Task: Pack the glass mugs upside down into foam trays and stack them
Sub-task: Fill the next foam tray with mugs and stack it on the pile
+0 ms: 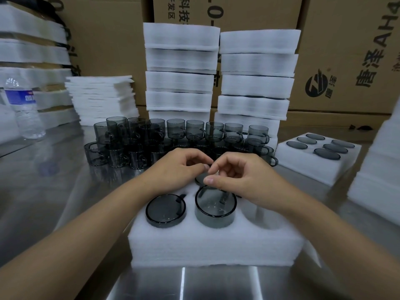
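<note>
Seating of a back-row mug (200, 179) in the near foam tray (212, 245) looks under way, left hand (181, 164) and right hand (240, 176) meeting above it with fingers (218, 165) curled, their grip unclear, and next the empty front pocket (259, 215) wants another inverted mug from the loose mugs (194, 131) on the tabletop (54, 191).

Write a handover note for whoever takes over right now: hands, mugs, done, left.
Left hand and right hand: fingers curled, tips meeting over a back-row mug; any hold is hidden.
Front foam tray: near-left mug and near-middle mug upside down; near-right pocket empty.
Done: full tray on the right, packed stacks behind.
Left: fill this tray, pack the loose mugs, stack.
</note>
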Demonstrator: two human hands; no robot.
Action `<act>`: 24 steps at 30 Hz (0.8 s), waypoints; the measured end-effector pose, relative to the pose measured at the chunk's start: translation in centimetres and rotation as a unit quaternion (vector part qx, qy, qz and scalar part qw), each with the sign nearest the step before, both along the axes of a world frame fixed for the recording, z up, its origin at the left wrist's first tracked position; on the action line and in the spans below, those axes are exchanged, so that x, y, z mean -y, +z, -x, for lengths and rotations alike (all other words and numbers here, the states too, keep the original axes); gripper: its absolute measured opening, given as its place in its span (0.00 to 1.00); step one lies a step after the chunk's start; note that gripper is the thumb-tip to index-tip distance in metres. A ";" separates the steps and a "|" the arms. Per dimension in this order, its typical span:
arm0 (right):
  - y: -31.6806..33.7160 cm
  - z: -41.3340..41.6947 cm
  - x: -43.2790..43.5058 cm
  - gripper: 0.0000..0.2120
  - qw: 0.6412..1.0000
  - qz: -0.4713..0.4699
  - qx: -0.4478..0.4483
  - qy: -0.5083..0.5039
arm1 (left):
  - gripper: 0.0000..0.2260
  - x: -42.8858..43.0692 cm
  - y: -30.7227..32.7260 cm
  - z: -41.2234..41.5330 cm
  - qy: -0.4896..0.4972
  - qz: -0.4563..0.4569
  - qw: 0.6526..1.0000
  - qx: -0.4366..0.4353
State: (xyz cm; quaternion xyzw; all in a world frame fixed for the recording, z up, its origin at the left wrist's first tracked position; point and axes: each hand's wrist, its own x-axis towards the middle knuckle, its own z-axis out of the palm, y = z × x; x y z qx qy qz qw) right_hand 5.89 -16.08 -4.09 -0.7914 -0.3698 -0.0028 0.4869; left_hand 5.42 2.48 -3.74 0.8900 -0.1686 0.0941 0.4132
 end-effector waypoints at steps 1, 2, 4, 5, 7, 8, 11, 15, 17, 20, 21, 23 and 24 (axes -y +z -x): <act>0.0 0.0 0.0 0.17 1.000 0.015 0.009 -0.011 | 0.09 0.0 0.0 0.0 0.000 0.001 1.000 0.000; 0.0 -0.1 0.1 0.17 0.999 0.035 0.028 -0.029 | 0.08 0.0 0.0 0.0 -0.001 0.005 1.000 -0.001; -0.1 -0.2 0.1 0.18 0.989 0.089 0.091 -0.075 | 0.08 0.1 0.0 0.0 -0.001 0.014 1.000 -0.002; -0.2 -0.2 0.1 0.20 0.984 0.107 0.112 -0.089 | 0.10 0.0 0.0 0.0 0.002 0.014 1.000 -0.003; -0.2 -0.2 0.2 0.24 0.985 0.105 0.096 -0.099 | 0.13 -0.2 0.2 0.2 -0.009 0.007 1.000 -0.018; 0.0 -0.2 0.3 0.27 0.988 0.099 0.071 -0.094 | 0.15 -0.4 0.3 0.3 -0.033 -0.002 0.999 -0.036; 0.7 -0.1 1.2 0.32 0.986 0.160 -0.003 -0.036 | 0.22 -1.1 0.8 0.7 -0.110 -0.090 0.985 -0.094; 1.6 0.0 2.0 0.35 0.967 0.250 -0.036 0.018 | 0.42 -1.8 1.2 0.6 -0.132 -0.165 0.970 -0.122; 1.6 -0.1 2.2 0.40 0.962 0.270 -0.032 0.014 | 0.40 -1.8 1.2 0.7 -0.140 -0.169 0.967 -0.128; 1.5 0.0 2.2 0.42 0.955 0.296 -0.022 0.011 | 0.35 -1.7 1.1 0.7 -0.144 -0.161 0.966 -0.140; 1.5 0.0 2.2 0.44 0.952 0.305 -0.015 0.009 | 0.34 -1.7 1.1 0.7 -0.145 -0.153 0.967 -0.143; 1.4 -0.1 2.2 0.46 0.949 0.315 -0.008 0.004 | 0.35 -1.7 1.0 0.6 -0.147 -0.140 0.968 -0.145; 1.4 -0.1 2.1 0.46 0.949 0.317 -0.008 0.003 | 0.34 -1.7 1.0 0.6 -0.149 -0.136 0.969 -0.146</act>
